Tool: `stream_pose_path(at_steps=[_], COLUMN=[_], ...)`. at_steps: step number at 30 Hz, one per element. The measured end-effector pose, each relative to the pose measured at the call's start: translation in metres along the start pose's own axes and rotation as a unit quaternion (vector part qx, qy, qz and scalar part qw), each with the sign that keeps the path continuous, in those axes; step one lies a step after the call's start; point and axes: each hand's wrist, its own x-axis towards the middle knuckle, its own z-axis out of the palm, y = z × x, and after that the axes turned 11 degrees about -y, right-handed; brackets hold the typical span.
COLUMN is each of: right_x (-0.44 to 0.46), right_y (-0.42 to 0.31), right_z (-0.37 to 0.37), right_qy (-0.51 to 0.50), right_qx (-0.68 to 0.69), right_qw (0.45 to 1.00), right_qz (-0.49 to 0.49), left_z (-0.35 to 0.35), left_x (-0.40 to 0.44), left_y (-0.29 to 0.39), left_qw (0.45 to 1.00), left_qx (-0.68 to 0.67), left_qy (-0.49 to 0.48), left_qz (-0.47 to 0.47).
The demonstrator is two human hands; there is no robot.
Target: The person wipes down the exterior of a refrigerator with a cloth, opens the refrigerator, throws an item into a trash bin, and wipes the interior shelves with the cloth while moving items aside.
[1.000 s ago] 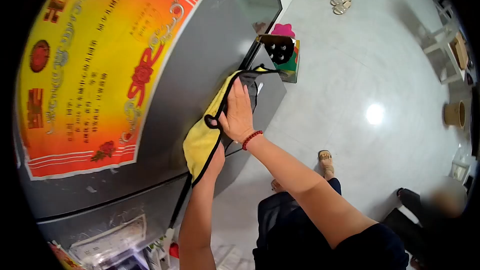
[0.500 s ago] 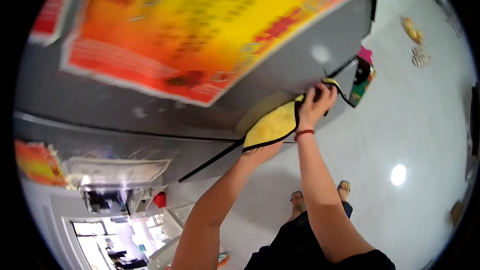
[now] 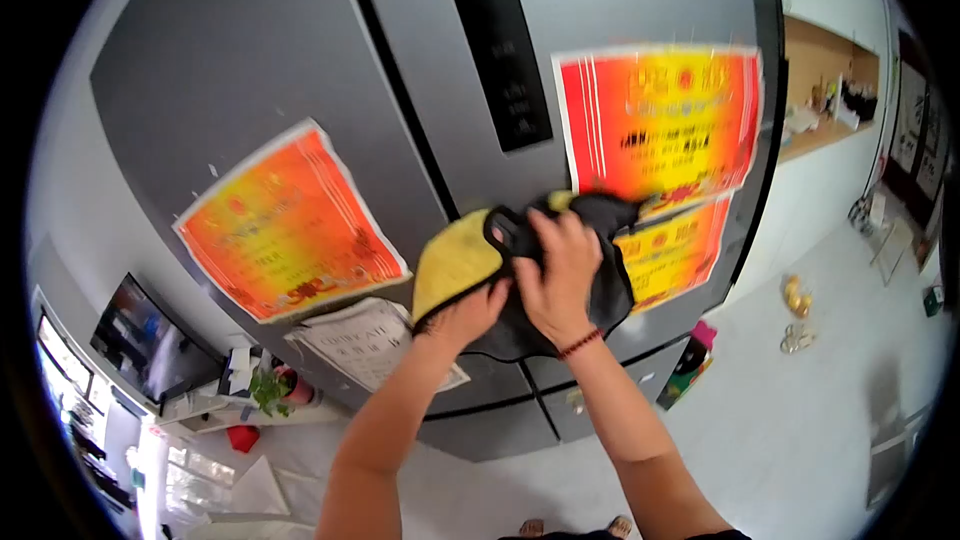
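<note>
Both hands are on a cleaning cloth, yellow on one face and dark grey on the other, with black edging. It hangs bunched and folded in front of a grey refrigerator. My left hand grips its lower left part, fingers partly tucked into a yellow fold. Higher and to the right, my right hand has its fingers curled over the dark part, a red bracelet at the wrist. Blur hides whether the cloth touches the door.
Orange-yellow posters and a white certificate are stuck on the doors, beside a black display panel. A television and potted plant stand left. Small yellow items lie on the floor at right.
My view has risen from the fridge's lower part and floor to its doors. Both hands have come up with the cloth, which is now bunched with its dark face showing.
</note>
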Motion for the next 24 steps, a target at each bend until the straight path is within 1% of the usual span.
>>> stream_pose_path(at_steps=[1, 2, 3, 4, 5, 6, 7, 8, 9, 10, 11, 12, 13, 15, 16, 17, 18, 19, 21, 22, 23, 24], right_x=[0.024, 0.05, 0.08, 0.109, 0.139, 0.171, 0.204, 0.241, 0.273, 0.313, 0.335, 0.356, 0.376, 0.391, 0.414, 0.429, 0.43, 0.429, 0.43, 0.429, 0.428, 0.428], right_y=[-0.007, -0.008, -0.017, -0.026, -0.042, -0.058, -0.073, -0.082, -0.099, -0.106, -0.124, -0.143, -0.159, -0.183, -0.183, -0.177, -0.18, -0.187, -0.194, -0.197, -0.202, -0.201], right_z=[-0.001, -0.005, -0.019, -0.033, -0.046, -0.058, -0.071, -0.078, -0.086, -0.09, -0.104, -0.112, -0.116, -0.135, -0.129, -0.129, -0.13, -0.131, -0.131, -0.133, -0.136, -0.135], right_qy=[-0.017, -0.008, -0.008, 0.014, 0.031, 0.026, 0.031, 0.088, 0.093, 0.205, 0.149, 0.137, 0.265, 0.179, 0.27, 0.198, 0.183, 0.167, 0.17, 0.163, 0.156, 0.177], right_qx=[-0.106, -0.156, -0.186, -0.206, -0.208, -0.211, -0.205, -0.256, -0.308, -0.282, -0.298, -0.289, -0.293, -0.21, -0.286, -0.273, -0.27, -0.266, -0.273, -0.276, -0.28, -0.274], right_qw=[0.991, 0.979, 0.97, 0.961, 0.956, 0.954, 0.949, 0.922, 0.913, 0.879, 0.9, 0.91, 0.859, 0.91, 0.86, 0.9, 0.911, 0.921, 0.922, 0.925, 0.927, 0.922], right_qz=[-0.078, -0.131, -0.159, -0.186, -0.206, -0.21, -0.238, -0.278, -0.249, -0.327, -0.282, -0.264, -0.325, -0.31, -0.326, -0.277, -0.253, -0.231, -0.215, -0.203, -0.194, -0.21], left_z=[-0.026, -0.045, -0.063, -0.082, -0.1, -0.123, -0.146, -0.168, -0.191, -0.22, -0.243, -0.254, -0.268, -0.275, -0.274, -0.274, -0.276, -0.277, -0.281, -0.279, -0.277, -0.277], left_x=[0.017, 0.032, 0.047, 0.061, 0.077, 0.099, 0.121, 0.143, 0.164, 0.18, 0.194, 0.208, 0.218, 0.228, 0.229, 0.228, 0.226, 0.225, 0.223, 0.222, 0.222, 0.22], left_y=[-0.006, -0.014, -0.022, -0.027, -0.035, -0.042, -0.046, -0.051, -0.056, -0.054, -0.055, -0.07, -0.08, -0.082, -0.08, -0.079, -0.078, -0.08, -0.076, -0.077, -0.079, -0.079], left_qw=[1.0, 0.999, 0.998, 0.997, 0.991, 0.985, 0.978, 0.977, 0.976, 0.978, 0.977, 0.961, 0.943, 0.912, 0.923, 0.933, 0.939, 0.935, 0.95, 0.943, 0.942, 0.945], left_qx=[0.019, 0.03, 0.041, 0.051, 0.08, 0.094, 0.108, 0.095, 0.084, 0.082, 0.08, 0.128, 0.15, 0.184, 0.172, 0.162, 0.153, 0.162, 0.13, 0.143, 0.146, 0.144], left_qy=[0.002, 0.026, 0.051, 0.065, 0.106, 0.144, 0.18, 0.187, 0.194, 0.178, 0.163, 0.235, 0.296, 0.367, 0.343, 0.32, 0.303, 0.311, 0.275, 0.297, 0.295, 0.289], left_qz=[-0.015, -0.003, 0.01, 0.0, 0.008, 0.002, -0.007, -0.026, -0.044, -0.076, -0.109, -0.073, -0.023, -0.003, -0.018, -0.035, -0.055, -0.057, -0.076, -0.056, -0.057, -0.059])
